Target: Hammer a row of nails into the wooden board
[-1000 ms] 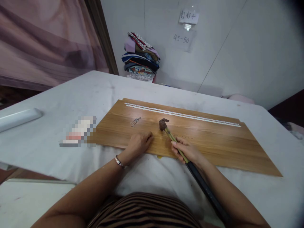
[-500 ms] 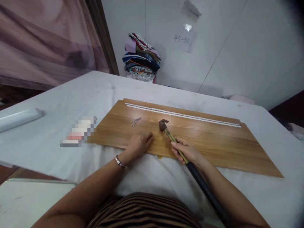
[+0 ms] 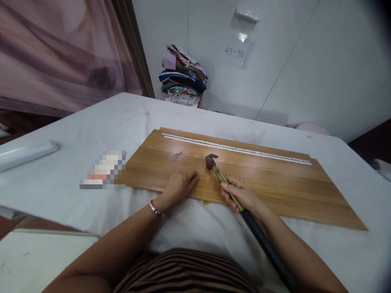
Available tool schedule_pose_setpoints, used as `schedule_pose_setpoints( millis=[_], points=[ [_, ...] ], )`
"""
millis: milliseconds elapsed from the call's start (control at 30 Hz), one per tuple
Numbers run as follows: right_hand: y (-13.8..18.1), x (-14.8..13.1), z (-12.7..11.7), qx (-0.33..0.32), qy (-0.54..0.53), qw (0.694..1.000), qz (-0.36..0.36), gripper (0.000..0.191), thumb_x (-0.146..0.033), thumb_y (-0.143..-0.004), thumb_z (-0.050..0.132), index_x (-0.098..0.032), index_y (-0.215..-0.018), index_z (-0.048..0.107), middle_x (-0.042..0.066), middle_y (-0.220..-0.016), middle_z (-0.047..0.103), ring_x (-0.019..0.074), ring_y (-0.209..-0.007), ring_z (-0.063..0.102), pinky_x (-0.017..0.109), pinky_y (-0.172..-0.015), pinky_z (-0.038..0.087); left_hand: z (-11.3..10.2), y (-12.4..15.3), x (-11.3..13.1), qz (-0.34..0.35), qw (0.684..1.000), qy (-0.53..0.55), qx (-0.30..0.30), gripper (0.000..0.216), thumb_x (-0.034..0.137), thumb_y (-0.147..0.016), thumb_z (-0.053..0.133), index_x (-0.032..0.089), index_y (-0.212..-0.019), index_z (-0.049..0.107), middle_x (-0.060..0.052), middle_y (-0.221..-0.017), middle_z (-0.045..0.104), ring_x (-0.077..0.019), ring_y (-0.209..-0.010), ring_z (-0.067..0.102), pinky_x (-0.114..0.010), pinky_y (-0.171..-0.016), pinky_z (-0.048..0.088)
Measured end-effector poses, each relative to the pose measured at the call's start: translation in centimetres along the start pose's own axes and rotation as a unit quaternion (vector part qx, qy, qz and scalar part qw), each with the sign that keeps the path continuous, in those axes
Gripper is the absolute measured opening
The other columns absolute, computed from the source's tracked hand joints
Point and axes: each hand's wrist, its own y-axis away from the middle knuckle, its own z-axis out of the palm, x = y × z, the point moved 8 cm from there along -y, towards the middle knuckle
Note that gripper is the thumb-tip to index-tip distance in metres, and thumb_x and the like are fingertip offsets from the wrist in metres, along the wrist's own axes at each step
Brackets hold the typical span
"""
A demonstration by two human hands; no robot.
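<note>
A wooden board [image 3: 275, 187] lies flat in front of me. My right hand [image 3: 236, 193] is wrapped round the handle of a claw hammer [image 3: 210, 161], whose rusty head is over the middle of the board. The hammer's long dark grip runs back under my forearm. Left of the hammer head, my left hand [image 3: 181, 183] rests on the board with its fingers curled closed; whatever is in them, if anything, is hidden. Several loose nails [image 3: 175, 157] lie beyond my left hand. A row of small dark dots [image 3: 240, 178], perhaps nail heads or holes, runs right of the hammer.
Two pale measuring strips [image 3: 238, 148] run along the board's far side. The board rests on a white-covered table [image 3: 100, 122]. A blurred-out item [image 3: 105, 169] lies left of the board, and a white roll [image 3: 29, 154] farther left. Folded clothes [image 3: 183, 77] are stacked by the wall.
The view has shifted very slightly. Both hands and the hammer keep practically the same places on the board.
</note>
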Motion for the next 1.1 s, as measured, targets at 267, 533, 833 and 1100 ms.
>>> schedule_pose_setpoints(
  millis=[267,533,833,1100],
  points=[
    [-0.1,0.4,-0.3,0.01,0.005,1.0,-0.004,0.052,-0.072,-0.078,0.067,-0.023,-0.076,0.047,-0.01,-0.052,0.048,0.0053,-0.033,0.038,0.019,-0.03,0.032,0.0,0.0,-0.1,-0.004,1.0,-0.001,0.0,0.026,0.033,-0.104,0.045,0.021,-0.092,0.065,-0.007,-0.092,0.075,-0.0218,-0.087,0.068,-0.03,-0.075,0.043],
    [0.0,0.2,-0.1,0.003,0.0,1.0,-0.003,0.054,-0.072,-0.076,0.069,-0.024,-0.077,0.046,-0.01,-0.053,0.047,0.0047,-0.033,0.036,0.018,-0.03,0.029,-0.3,0.2,0.3,0.001,1.0,0.004,0.003,0.025,0.03,-0.103,0.046,0.02,-0.091,0.066,-0.008,-0.095,0.075,-0.022,-0.089,0.069,-0.03,-0.077,0.045],
    [0.1,0.7,-0.3,0.003,0.021,1.0,0.01,0.056,-0.075,-0.076,0.067,-0.023,-0.077,0.046,-0.01,-0.055,0.047,0.0038,-0.033,0.035,0.018,-0.03,0.029,-0.1,0.3,0.0,-0.004,0.999,0.036,0.011,0.023,0.03,-0.101,0.05,0.021,-0.093,0.07,-0.006,-0.092,0.076,-0.0202,-0.086,0.068,-0.029,-0.077,0.047],
    [0.1,1.0,-0.5,0.007,0.025,1.0,0.013,0.056,-0.076,-0.076,0.066,-0.024,-0.078,0.046,-0.01,-0.052,0.047,0.0048,-0.031,0.036,0.018,-0.03,0.029,-0.4,0.2,2.4,0.007,0.954,0.3,-0.012,0.031,0.041,-0.097,0.05,0.018,-0.088,0.07,-0.004,-0.083,0.072,-0.0173,-0.077,0.063,-0.028,-0.072,0.047]
  ],
)
